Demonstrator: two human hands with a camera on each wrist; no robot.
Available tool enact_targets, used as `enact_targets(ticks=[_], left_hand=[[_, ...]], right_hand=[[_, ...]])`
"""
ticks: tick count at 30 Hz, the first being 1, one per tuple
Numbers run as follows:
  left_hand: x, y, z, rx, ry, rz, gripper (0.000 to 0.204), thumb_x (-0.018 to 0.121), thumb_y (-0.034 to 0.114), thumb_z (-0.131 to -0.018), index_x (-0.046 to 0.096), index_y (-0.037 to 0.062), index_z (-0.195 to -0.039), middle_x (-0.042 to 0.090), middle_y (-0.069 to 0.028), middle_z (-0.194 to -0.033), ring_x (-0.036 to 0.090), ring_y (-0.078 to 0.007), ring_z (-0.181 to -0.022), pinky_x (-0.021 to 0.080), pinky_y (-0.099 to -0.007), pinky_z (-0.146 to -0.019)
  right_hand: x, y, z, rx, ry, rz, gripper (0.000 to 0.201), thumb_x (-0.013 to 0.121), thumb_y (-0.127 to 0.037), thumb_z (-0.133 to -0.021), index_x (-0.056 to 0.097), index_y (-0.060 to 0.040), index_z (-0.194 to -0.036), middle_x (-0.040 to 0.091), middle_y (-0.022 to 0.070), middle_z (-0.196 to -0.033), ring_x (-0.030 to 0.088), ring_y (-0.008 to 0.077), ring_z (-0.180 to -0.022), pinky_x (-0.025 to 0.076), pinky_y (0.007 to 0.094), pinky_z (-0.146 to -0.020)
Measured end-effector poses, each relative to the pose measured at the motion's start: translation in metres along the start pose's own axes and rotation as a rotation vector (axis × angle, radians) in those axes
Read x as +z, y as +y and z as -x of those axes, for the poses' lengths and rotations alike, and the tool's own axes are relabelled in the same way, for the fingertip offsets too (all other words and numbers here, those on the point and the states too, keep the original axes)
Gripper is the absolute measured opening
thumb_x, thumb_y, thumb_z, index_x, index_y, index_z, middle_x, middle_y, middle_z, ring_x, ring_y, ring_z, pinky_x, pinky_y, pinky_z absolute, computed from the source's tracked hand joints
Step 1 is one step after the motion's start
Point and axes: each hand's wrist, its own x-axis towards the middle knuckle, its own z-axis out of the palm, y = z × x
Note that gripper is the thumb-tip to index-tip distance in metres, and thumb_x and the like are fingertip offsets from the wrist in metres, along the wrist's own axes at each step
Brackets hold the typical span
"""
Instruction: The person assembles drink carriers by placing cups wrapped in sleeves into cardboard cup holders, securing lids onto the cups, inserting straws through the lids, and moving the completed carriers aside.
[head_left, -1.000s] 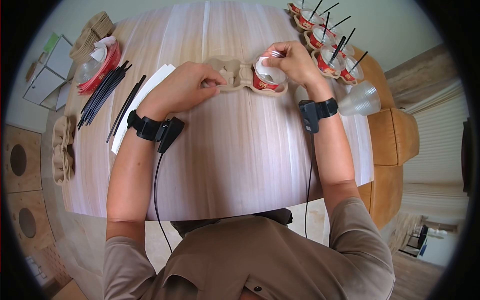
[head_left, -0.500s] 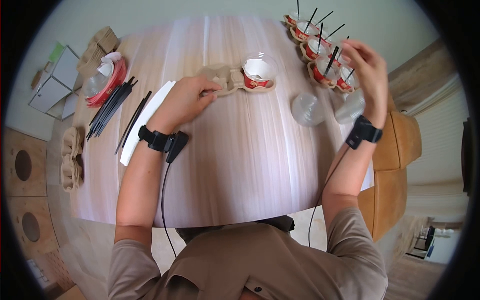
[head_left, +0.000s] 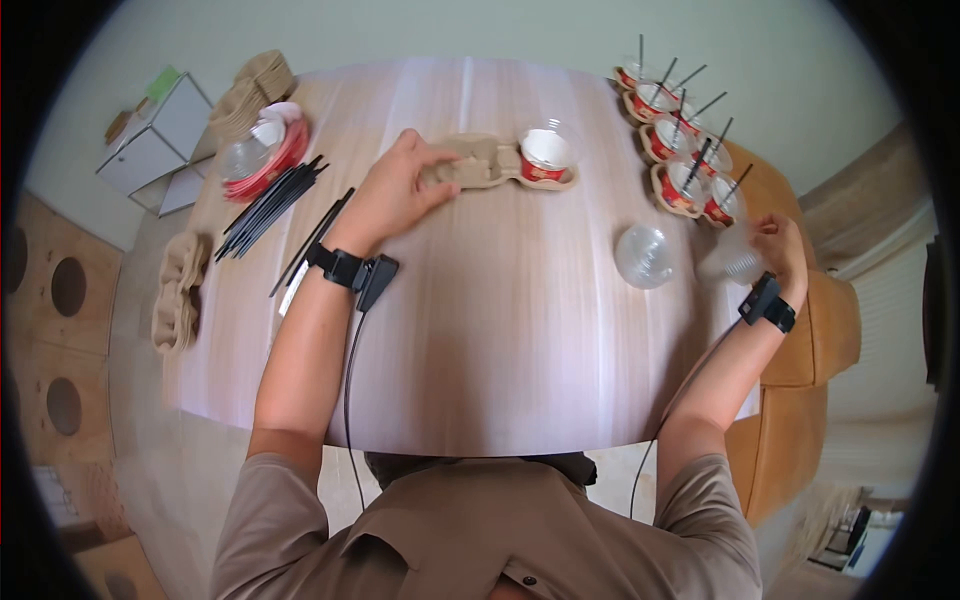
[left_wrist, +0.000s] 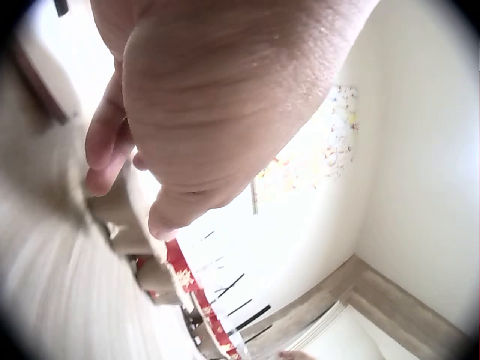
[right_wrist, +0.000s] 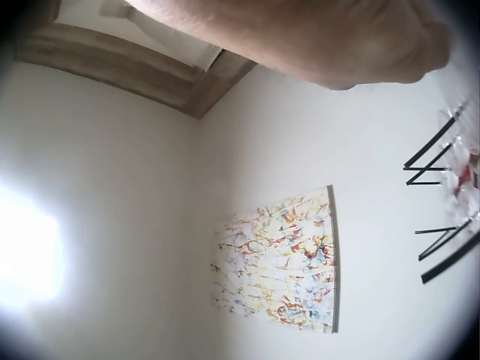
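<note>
My left hand [head_left: 400, 190] is at the left end of a brown pulp cup carrier [head_left: 490, 175], gripping it with thumb and fingers on either side. A red cup [head_left: 545, 158] with a clear rim and white inside stands in the carrier's right well. To the right, my right hand [head_left: 785, 248] curls its fingers on clear plastic cups [head_left: 735, 262], nested together and partly blurred. A single clear plastic cup [head_left: 645, 258] lies on the table nearby. In the right wrist view, the right hand [right_wrist: 375, 45] hides most of what its fingers hold.
Red cups with black straws [head_left: 680, 190] fill carriers at the far right. On the left are loose black straws [head_left: 265, 212], red sleeves [head_left: 275, 170], stacked carriers [head_left: 245, 95] and another carrier [head_left: 178, 290]. A tan leather chair [head_left: 815, 330] borders the table's right edge.
My right hand left the red cup, swung right past the straws and came down at the nested clear cups. My left hand stayed at the carrier. The view shifted slightly.
</note>
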Motion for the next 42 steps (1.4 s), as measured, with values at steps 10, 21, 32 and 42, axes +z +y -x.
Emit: enact_targets(ticks=[10, 21, 32, 42], left_hand=[[-0.07, -0.022, 0.009, -0.37, -0.142, -0.223, 0.068, 0.102, 0.032, -0.072, 0.08, 0.0018, -0.129, 0.076, -0.0159, -0.105, 0.074, -0.0303, -0.096, 0.059, -0.0414, -0.087], [-0.049, -0.032, 0.009, -0.375, -0.174, -0.35, 0.067, 0.104, 0.025, -0.065, 0.081, 0.0003, -0.123, 0.08, -0.0231, -0.12, 0.076, -0.0411, -0.113, 0.059, -0.0482, -0.097], [-0.057, -0.021, 0.008, -0.387, -0.174, -0.272, 0.054, 0.102, 0.025, -0.071, 0.083, -0.0016, -0.113, 0.082, -0.0216, -0.106, 0.078, -0.0393, -0.101, 0.06, -0.0464, -0.09], [-0.056, -0.017, 0.01, -0.331, -0.169, -0.264, 0.053, 0.098, 0.02, -0.075, 0.082, 0.0001, -0.122, 0.079, -0.0185, -0.104, 0.076, -0.0325, -0.093, 0.06, -0.0421, -0.088]], right_hand=[[-0.01, -0.04, 0.023, 0.08, -0.028, -0.022, 0.014, 0.081, -0.003, -0.083, 0.077, 0.0023, -0.096, 0.074, 0.0071, -0.085, 0.07, 0.0182, -0.074, 0.054, 0.0358, -0.066], [-0.018, -0.047, 0.034, 0.024, 0.08, 0.075, 0.012, 0.079, -0.007, -0.083, 0.076, 0.0039, -0.088, 0.071, 0.0065, -0.072, 0.067, 0.0176, -0.062, 0.051, 0.0364, -0.057], [-0.027, -0.055, 0.04, 0.094, 0.013, -0.013, 0.02, 0.079, -0.014, -0.087, 0.08, 0.0051, -0.092, 0.071, 0.0078, -0.075, 0.068, 0.0198, -0.067, 0.051, 0.0399, -0.061], [-0.025, -0.09, 0.064, 0.082, 0.135, 0.044, 0.016, 0.079, -0.016, -0.097, 0.08, -0.0006, -0.095, 0.07, 0.0001, -0.081, 0.061, 0.0125, -0.073, 0.048, 0.0327, -0.068]])
